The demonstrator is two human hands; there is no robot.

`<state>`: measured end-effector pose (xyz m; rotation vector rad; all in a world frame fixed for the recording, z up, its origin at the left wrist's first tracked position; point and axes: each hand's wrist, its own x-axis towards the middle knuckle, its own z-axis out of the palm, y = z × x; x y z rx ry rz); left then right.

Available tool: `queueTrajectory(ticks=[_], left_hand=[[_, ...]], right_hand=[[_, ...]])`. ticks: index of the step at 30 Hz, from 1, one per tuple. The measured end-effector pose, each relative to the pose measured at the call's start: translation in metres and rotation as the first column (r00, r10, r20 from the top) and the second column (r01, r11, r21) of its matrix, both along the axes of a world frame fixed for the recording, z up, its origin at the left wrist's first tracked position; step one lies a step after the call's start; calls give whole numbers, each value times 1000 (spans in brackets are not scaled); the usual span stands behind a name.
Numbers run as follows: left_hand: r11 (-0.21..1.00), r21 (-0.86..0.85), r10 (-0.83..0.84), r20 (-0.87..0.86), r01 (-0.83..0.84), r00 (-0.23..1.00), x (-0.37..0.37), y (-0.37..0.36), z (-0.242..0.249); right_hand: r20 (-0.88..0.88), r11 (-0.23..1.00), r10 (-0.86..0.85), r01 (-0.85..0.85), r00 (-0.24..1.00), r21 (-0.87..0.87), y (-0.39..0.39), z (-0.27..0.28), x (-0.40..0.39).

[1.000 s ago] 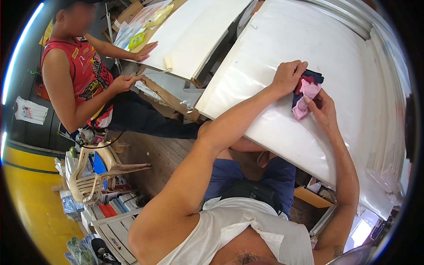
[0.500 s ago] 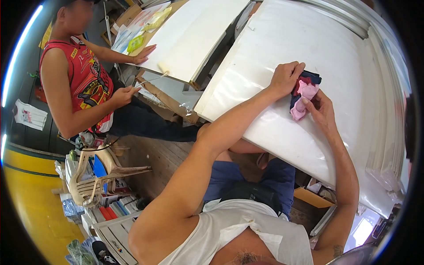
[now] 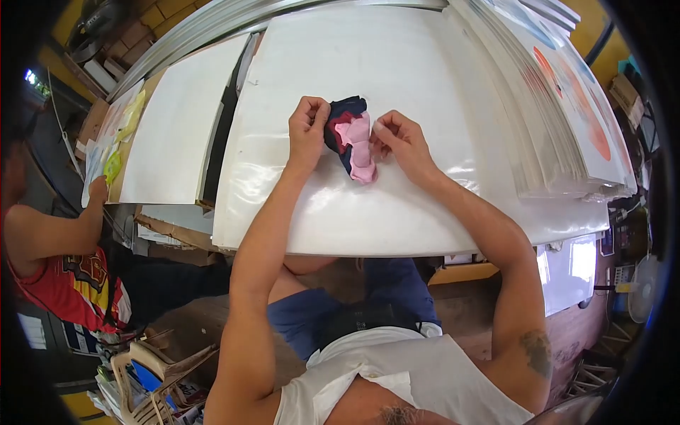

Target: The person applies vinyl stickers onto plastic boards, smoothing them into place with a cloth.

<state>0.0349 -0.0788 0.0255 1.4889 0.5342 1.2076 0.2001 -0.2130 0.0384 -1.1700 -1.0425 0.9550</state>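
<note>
pinching cloths (image 3: 360, 139), left hand (image 3: 308, 127) sits between white board (image 3: 177, 117) and stacked sheets (image 3: 520, 106), right hand (image 3: 404, 143) curled, hold unclear.

Over on the left, a co-worker (image 3: 71, 283) in a red top is beside a white board (image 3: 180, 106), with a yellow-green packet (image 3: 112, 166) near it. There's a plastic chair (image 3: 185, 363) behind; off to the right, stacked sheets (image 3: 520, 113) and a fan (image 3: 643, 289).
</note>
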Motion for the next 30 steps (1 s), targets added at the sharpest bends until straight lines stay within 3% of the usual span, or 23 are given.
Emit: queueTrajectory(ticks=[4, 5, 8, 9, 12, 13, 16, 17, 20, 21, 25, 28, 29, 30], left_hand=[[995, -67, -71, -33, 68, 997, -8, 0, 6], [994, -74, -85, -49, 81, 995, -9, -3, 8], [978, -102, -183, 22, 184, 983, -5, -12, 17], [977, -87, -196, 9, 196, 980, -4, -19, 21], [976, -63, -212, -32, 210, 977, 0, -28, 25], [979, -64, -196, -50, 192, 979, 1, -24, 21], [991, -117, -74, -57, 67, 996, -2, -20, 17], [990, -143, -24, -52, 17, 998, -1, -20, 16], [921, -331, -175, 121, 206, 977, 2, -33, 15], [902, -315, -267, 125, 294, 955, 1, -38, 16], [883, -335, -285, 170, 328, 943, 6, -43, 26], [893, -326, -295, 99, 311, 950, 0, -34, 20], [907, -316, -252, 118, 277, 960, 0, -32, 18], [921, -305, -210, 138, 243, 968, 1, -29, 17]], right_hand=[[273, 977, -39, -21, 961, 211, 6, -3, -12], [308, 985, 173, -163, 936, -58, -7, 16, -14], [590, 985, 103, -164, 801, 51, -7, -2, -15], [540, 989, 140, -138, 830, -45, -5, -6, -13], [105, 980, 89, -105, 991, 167, 0, -6, -10], [99, 987, -7, -8, 995, 157, -1, -4, -10], [399, 933, -342, 259, 850, 248, -3, 1, -10], [488, 932, -331, 198, 808, 304, -9, 11, -9], [683, 941, -291, 72, 670, 329, -17, 23, -27], [714, 951, -298, 137, 634, 276, -21, 25, -31], [531, 950, -296, 187, 794, 250, -14, 24, -13], [333, 976, -216, 206, 918, 66, -7, 19, 1], [387, 973, -225, 228, 894, 39, -9, 24, 5], [252, 975, -223, 222, 942, 34, -6, 24, 11]])
